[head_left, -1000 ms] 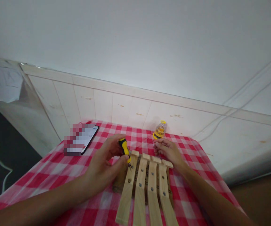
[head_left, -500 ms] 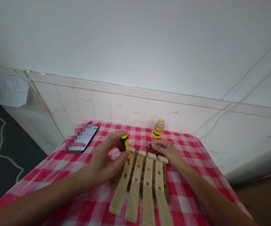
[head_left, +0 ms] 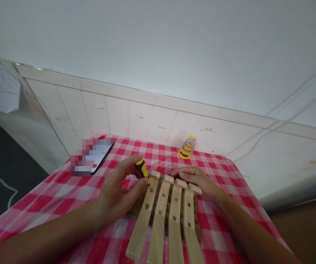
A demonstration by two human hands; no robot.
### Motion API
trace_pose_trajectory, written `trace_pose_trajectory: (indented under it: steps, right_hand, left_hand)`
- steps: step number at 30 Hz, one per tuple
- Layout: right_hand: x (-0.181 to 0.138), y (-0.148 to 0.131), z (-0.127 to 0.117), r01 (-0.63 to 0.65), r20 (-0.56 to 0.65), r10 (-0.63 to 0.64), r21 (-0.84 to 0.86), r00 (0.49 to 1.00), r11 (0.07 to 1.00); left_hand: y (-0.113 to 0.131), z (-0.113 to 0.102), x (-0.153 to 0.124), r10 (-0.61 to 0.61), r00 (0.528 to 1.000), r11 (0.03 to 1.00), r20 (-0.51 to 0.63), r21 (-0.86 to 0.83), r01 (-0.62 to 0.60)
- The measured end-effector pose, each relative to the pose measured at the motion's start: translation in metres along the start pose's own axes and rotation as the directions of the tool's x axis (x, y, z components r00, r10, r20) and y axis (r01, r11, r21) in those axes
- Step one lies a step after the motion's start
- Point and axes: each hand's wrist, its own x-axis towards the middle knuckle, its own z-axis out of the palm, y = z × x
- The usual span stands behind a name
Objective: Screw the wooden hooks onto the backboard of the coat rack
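4 wooden strips (head_left: 176, 238) lay on a block (head_left: 134, 211) on the desk (head_left: 214, 231), screws already in them — how tight didn't show. The left hand's (head_left: 116, 189) fingers pinched a screwdriver (head_left: 142, 169) near the leftmost strip's upper screw (head_left: 151, 190) — seemingly unfinished. Whether the right hand's (head_left: 200, 179) fingers gripped, I couldn't tell.
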Motion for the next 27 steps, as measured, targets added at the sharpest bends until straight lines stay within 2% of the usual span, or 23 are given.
trace_pose_trajectory:
  steps: [4,7,10,13,18,21,24,27]
  right_hand:
    - [-0.005,-0.010,0.005,-0.066,0.176,0.051,0.085,0.983,0.994]
    - [-0.005,-0.012,0.007,-0.104,0.224,0.090,0.051,0.970,0.993]
    - [-0.005,-0.011,0.004,-0.089,0.223,0.098,-0.051,0.970,0.995]
    - [-0.005,-0.017,-0.001,-0.050,0.168,0.087,-0.213,0.982,0.976]
    - [0.005,-0.043,0.007,0.064,0.112,-0.023,-0.382,0.993,0.922]
    - [0.021,-0.054,0.016,0.121,0.259,-0.028,-0.354,0.966,0.927]
    - [0.042,-0.049,0.018,0.084,0.442,0.021,-0.216,0.897,0.973]
    - [0.061,-0.033,0.014,0.044,0.507,0.020,-0.113,0.862,0.993]
  left_hand:
    - [0.001,-0.001,-0.001,0.006,1.000,1.000,-0.009,0.000,-0.006]
    - [0.002,-0.001,-0.001,0.008,1.000,1.000,0.009,0.006,-0.008]
    - [0.003,-0.001,-0.002,0.009,1.000,1.000,0.015,-0.005,-0.009]
    - [0.003,-0.001,-0.003,0.000,1.000,1.000,0.015,-0.014,0.000]
    - [0.002,0.000,-0.004,-0.028,1.000,0.999,0.001,-0.045,0.028]
    - [-0.001,0.000,-0.005,-0.028,1.000,0.997,0.002,-0.071,0.028]
    - [-0.002,0.000,-0.006,-0.021,1.000,0.996,-0.012,-0.088,0.020]
    - [-0.002,0.000,-0.006,-0.012,1.000,0.995,-0.007,-0.101,0.011]
